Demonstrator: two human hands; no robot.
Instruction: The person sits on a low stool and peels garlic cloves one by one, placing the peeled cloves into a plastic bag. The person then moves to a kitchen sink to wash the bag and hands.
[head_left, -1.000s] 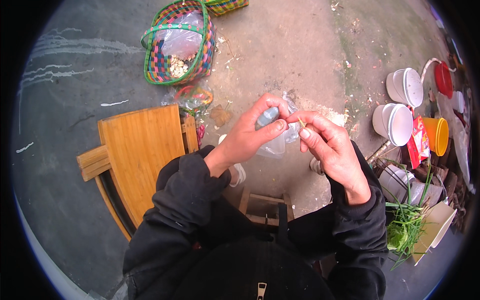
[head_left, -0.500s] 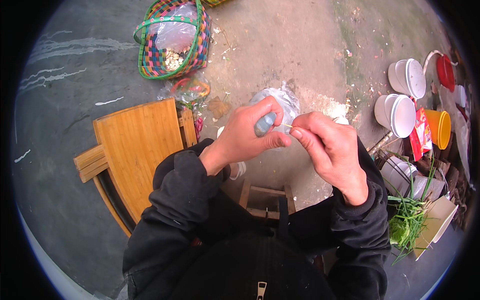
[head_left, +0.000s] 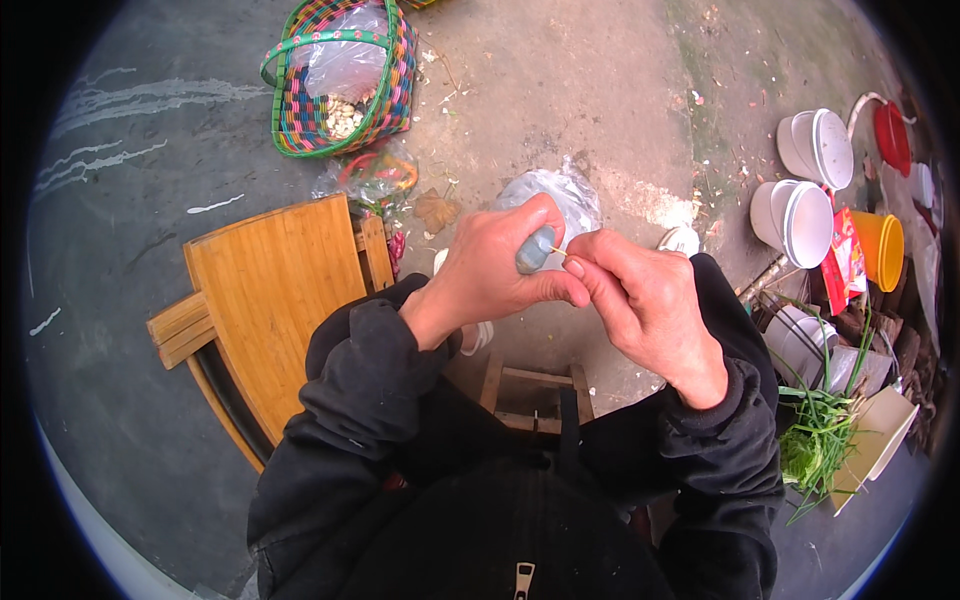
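My left hand (head_left: pixel 490 255) is curled round a smooth, bluish-grey egg-shaped object (head_left: pixel 535 248), whose rounded end shows between thumb and forefinger. From the right, my right hand (head_left: pixel 652 300) pinches a thin yellowish stick (head_left: pixel 559 252) between thumb and fingertips. The stick's far end meets the object's right side; whether it has gone in cannot be made out. Both hands are raised in front of my body. On the ground beyond them lies a crumpled clear plastic bag (head_left: pixel 572 196), partly hidden by my hands.
A folding chair with a wooden back (head_left: pixel 275 290) lies at left. Beyond it stands a multicoloured woven basket (head_left: pixel 398 100) holding a plastic bag and pale pieces. White tubs (head_left: pixel 806 222), a yellow bucket (head_left: pixel 880 252) and green leafy stalks (head_left: pixel 815 452) are at right. A small wooden stool (head_left: pixel 535 378) is below my hands.
My right hand has moved slightly left, bringing the stick closer against the egg-shaped object. That object has turned or shifted a little right within my left hand.
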